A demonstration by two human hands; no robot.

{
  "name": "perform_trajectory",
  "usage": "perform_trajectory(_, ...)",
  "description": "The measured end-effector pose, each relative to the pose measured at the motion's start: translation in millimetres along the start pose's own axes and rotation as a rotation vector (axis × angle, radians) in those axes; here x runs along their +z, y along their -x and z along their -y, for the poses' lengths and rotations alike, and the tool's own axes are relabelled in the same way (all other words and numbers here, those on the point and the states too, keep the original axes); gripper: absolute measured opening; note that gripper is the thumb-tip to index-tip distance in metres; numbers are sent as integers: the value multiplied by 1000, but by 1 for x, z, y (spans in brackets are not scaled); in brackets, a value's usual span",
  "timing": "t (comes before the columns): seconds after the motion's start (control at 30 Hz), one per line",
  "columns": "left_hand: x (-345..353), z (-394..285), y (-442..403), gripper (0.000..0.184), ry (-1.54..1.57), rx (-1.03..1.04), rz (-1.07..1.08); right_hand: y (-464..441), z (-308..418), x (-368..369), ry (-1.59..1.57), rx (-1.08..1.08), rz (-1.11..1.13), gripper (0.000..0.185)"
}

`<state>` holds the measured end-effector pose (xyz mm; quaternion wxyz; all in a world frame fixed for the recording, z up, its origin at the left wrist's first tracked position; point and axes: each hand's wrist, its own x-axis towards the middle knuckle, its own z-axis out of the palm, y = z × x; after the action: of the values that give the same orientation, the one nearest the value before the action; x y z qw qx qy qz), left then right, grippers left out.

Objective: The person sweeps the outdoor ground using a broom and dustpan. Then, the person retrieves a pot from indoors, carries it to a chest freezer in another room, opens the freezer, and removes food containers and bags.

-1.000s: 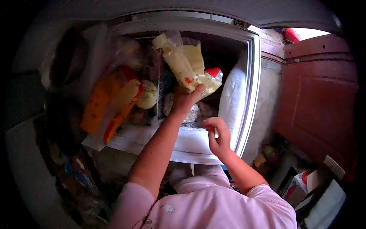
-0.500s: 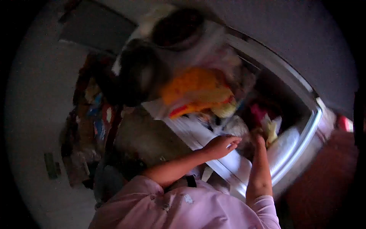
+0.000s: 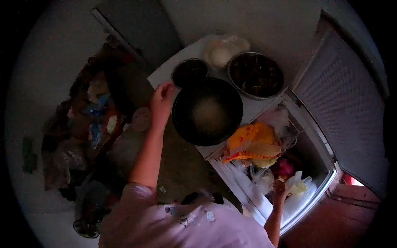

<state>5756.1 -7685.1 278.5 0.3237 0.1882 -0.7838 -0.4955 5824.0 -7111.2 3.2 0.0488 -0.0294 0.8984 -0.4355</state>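
My left hand [image 3: 162, 99] is raised beside the small dark-filled bowl [image 3: 189, 72] and the large black pan [image 3: 207, 111], fingers curled together with nothing visible in them. Down inside the open chest freezer [image 3: 240, 186], my right hand [image 3: 281, 189] is closed at the edge of a pale yellow and white bag [image 3: 300, 184]. A dark pink item [image 3: 283, 167] lies just above that hand. An orange bag [image 3: 253, 140] and clear plastic bags [image 3: 262, 182] lie at the freezer's left side.
A wide bowl of dark food [image 3: 255, 75] and a pale plastic bag [image 3: 221, 51] stand on the white surface behind the pan. The raised freezer lid [image 3: 341, 95] is at the right. Mixed items [image 3: 96, 111] are piled at the left.
The view has swung left, bringing the pan and bowls into sight. My left hand has left the yellow bag and moved out of the freezer; my right hand has reached in beside that bag.
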Motion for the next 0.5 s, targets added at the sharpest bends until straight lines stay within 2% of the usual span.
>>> perform_trajectory(0.03,-17,21,-10,20,36,-24,6,19,34,10,-279,162,11,25)
perform_trajectory(0.1,-10,46,-34,22,-69,-19,116,36,73,25,-17,209,-113,19)
perform_trajectory(0.17,1,42,-46,22,-68,-123,200,33,85,43,-24,168,-104,16)
perform_trajectory(0.2,2,40,-51,22,-71,-186,220,19,104,54,-35,218,-76,14)
perform_trajectory(0.23,0,43,-50,22,-53,-193,264,1,156,54,-76,233,-94,15)
perform_trajectory(0.3,-8,43,-26,21,-9,-85,206,-5,164,69,68,117,-82,32)
perform_trajectory(0.37,-3,39,3,20,42,-89,210,-21,203,75,230,32,-114,50)
perform_trajectory(0.43,0,31,30,19,77,-98,212,-49,218,84,577,-178,-137,62)
perform_trajectory(0.5,6,12,56,17,-83,9,323,-86,212,108,683,-367,-138,62)
